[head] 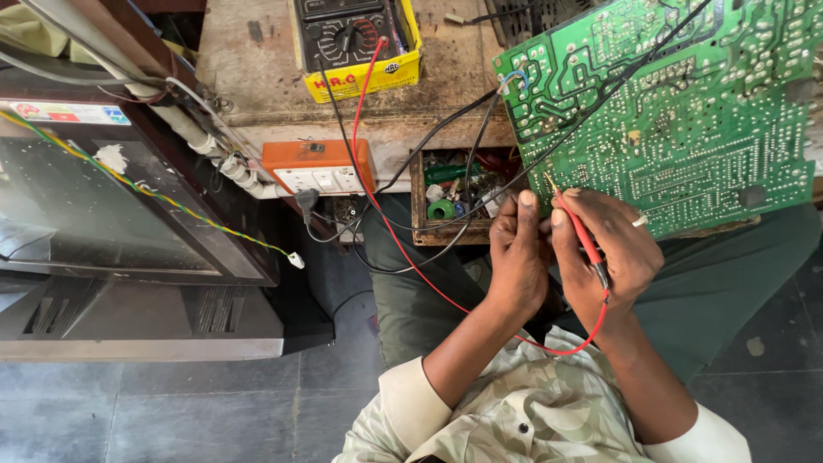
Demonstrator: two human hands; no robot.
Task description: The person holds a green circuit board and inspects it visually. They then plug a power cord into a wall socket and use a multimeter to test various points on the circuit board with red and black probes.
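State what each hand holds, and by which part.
The right hand grips a red test probe along its shaft. The left hand is closed; what it holds cannot be told.

Soft daylight falls evenly; shadows stay faint, the picture is sharp, and straight lines bow near the edges.

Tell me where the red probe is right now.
In the head view, the red probe sits right of centre, pinched in the right hand, its tip by the lower edge of the green circuit board.
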